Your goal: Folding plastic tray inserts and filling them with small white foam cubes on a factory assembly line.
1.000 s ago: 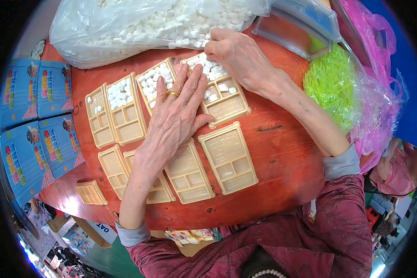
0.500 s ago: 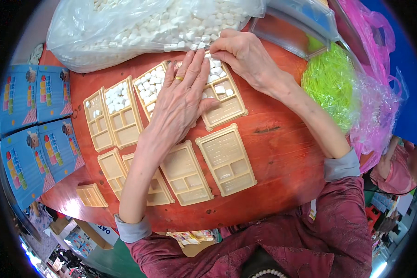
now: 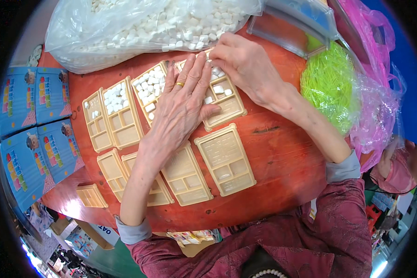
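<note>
My left hand (image 3: 180, 99) lies flat, palm down, fingers stretched over the far row of beige compartment trays. Its fingertips reach the far end of the rightmost far tray (image 3: 230, 110), which holds small white marshmallow-like pieces (image 3: 218, 89). My right hand (image 3: 252, 65) is bent over the same tray's far edge with its fingertips pinched; whatever is between them is hidden. Left of my left hand, another tray has many white pieces (image 3: 148, 85) in its large compartment. A tray (image 3: 127, 129) beside it is similarly filled, and the leftmost tray (image 3: 98, 129) holds only a few.
A clear bag (image 3: 143, 34) of white pieces spans the far edge. Nearer me stand unfilled trays (image 3: 224, 155). Blue printed boxes (image 3: 21, 160) stand at left; green shredded filler (image 3: 328, 88) and pink plastic bags (image 3: 375, 106) lie at right. A small tray (image 3: 91, 196) sits near left.
My right hand has drawn slightly nearer over the tray, still pinched. The left hand has shifted a little, and a white piece beside its thumb shows more fully. The bag's near edge has shifted slightly.
</note>
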The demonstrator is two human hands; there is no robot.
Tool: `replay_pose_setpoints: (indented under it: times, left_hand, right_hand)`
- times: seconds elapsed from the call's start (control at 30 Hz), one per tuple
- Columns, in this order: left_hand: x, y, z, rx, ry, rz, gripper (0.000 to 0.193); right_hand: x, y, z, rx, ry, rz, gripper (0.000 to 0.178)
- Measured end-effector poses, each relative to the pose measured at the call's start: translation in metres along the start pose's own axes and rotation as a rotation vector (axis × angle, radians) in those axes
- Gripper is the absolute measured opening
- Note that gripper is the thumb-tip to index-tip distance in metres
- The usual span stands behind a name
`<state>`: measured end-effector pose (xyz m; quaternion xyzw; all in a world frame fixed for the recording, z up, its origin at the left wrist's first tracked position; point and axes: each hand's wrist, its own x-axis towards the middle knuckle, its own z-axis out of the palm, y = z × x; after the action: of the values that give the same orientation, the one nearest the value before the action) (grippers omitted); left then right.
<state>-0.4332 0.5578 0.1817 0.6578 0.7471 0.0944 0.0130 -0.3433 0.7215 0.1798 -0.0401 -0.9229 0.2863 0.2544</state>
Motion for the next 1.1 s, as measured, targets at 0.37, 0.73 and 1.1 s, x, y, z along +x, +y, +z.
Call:
replay_pose_setpoints:
  times: [0.37,0.73,1.1]
  left_hand:
    - [-0.001,0.000,0.004,-0.032,0.001,0.003,0.074]
    - [-0.001,0.001,0.003,-0.013,-0.003,-0.001,0.075]
    - [-0.001,0.002,0.001,-0.021,-0.014,0.010,0.074]
  right_hand:
    - [-0.004,0.000,0.000,-0.037,-0.036,0.065,0.007]
    - [-0.008,-0.003,-0.002,-0.045,-0.030,0.044,0.009]
    - [-0.010,-0.003,-0.002,-0.043,-0.078,0.087,0.011]
